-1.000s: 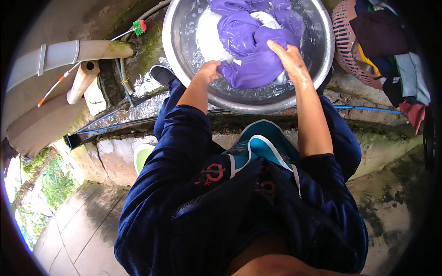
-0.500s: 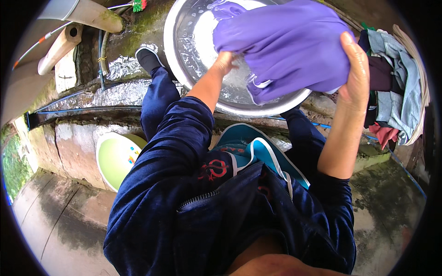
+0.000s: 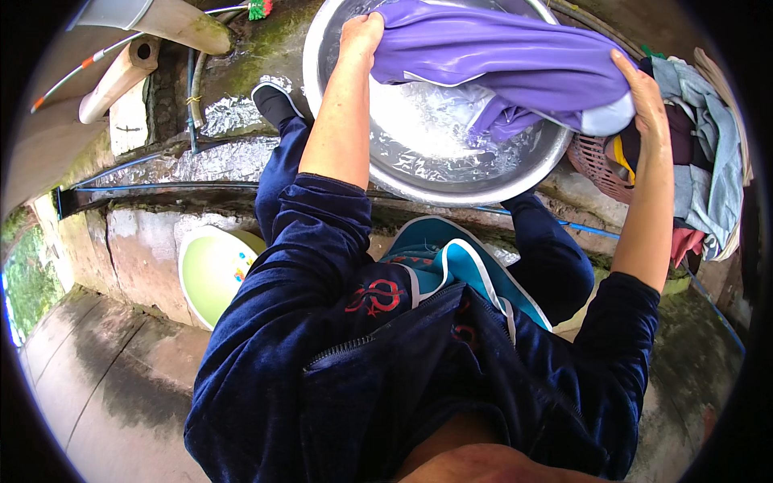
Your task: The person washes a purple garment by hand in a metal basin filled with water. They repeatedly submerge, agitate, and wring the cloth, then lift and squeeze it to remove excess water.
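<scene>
A wet purple garment (image 3: 499,52) with white trim and a pale patch is stretched between my hands above a large metal basin (image 3: 451,195). My left hand (image 3: 361,36) grips its left end over the basin's left side. At the other end, beyond the basin's right rim, my right hand (image 3: 642,88) is closed on the cloth beside the pale patch. The lower folds hang into the basin, over the shiny water (image 3: 427,121). Which kind of garment it is, I cannot tell.
At the right, a brown plastic basket (image 3: 600,167) is heaped with clothes (image 3: 700,137). A pale green basin (image 3: 211,274) stands near my left elbow. Blue hoses (image 3: 145,191) run along the wet ledge. Pipes (image 3: 121,78) jut out at the upper left.
My left hand has moved up and taken hold of the garment's left end. My right hand has shifted right, and the cloth is pulled longer and flatter between them.
</scene>
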{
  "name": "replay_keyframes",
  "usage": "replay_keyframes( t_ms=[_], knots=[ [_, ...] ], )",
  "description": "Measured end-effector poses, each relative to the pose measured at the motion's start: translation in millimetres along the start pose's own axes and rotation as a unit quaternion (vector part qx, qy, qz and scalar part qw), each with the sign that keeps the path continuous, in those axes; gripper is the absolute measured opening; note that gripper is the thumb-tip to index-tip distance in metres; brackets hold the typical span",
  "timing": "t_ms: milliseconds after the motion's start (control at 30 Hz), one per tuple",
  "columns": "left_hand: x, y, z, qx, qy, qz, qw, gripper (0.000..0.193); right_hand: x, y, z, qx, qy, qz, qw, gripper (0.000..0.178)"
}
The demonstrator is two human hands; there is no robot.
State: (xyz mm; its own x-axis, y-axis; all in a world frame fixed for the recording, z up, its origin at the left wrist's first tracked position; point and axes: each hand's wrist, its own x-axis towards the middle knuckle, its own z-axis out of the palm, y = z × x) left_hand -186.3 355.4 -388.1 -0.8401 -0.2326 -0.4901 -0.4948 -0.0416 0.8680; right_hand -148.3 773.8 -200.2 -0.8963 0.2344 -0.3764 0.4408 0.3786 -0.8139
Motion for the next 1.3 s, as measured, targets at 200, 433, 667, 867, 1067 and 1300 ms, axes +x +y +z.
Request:
replay_keyframes(
  t_ms=[200, 433, 667, 867, 1067, 1300],
  knots=[
    [-1.6, -45.5, 9.7, 0.223, 0.103, 0.05, 0.968, 0.07, 36.4, 83.4, 47.7, 0.032, -0.022, 0.056, 0.998, 0.066],
    [-31.9, -106.1, 23.9, 0.525, -0.078, 0.047, 0.846, 0.092, 10.0, 127.8, 110.1, 0.058, -0.037, 0.025, 0.997, 0.088],
    [-10.1, -194.0, 27.4, 0.633, -0.126, 0.005, 0.764, 0.049, -35.0, 178.0, 186.1, 0.182, -0.132, 0.171, 0.959, 0.1],
    [-5.8, -193.6, 35.3, 0.633, -0.171, 0.114, 0.746, 0.053, -38.7, 216.2, 214.5, 0.2, -0.157, 0.284, 0.925, 0.102],
    [-107.4, -117.8, 74.8, 0.27, -0.202, 0.367, 0.867, 0.027, -8.8, 215.4, 218.0, 0.327, -0.19, 0.35, 0.857, 0.105],
    [-197.0, -56.6, 110.1, 0.228, -0.233, 0.553, 0.767, 0.028, -43.0, 199.8, 236.1, 0.607, -0.193, 0.2, 0.745, 0.056]
  ],
)
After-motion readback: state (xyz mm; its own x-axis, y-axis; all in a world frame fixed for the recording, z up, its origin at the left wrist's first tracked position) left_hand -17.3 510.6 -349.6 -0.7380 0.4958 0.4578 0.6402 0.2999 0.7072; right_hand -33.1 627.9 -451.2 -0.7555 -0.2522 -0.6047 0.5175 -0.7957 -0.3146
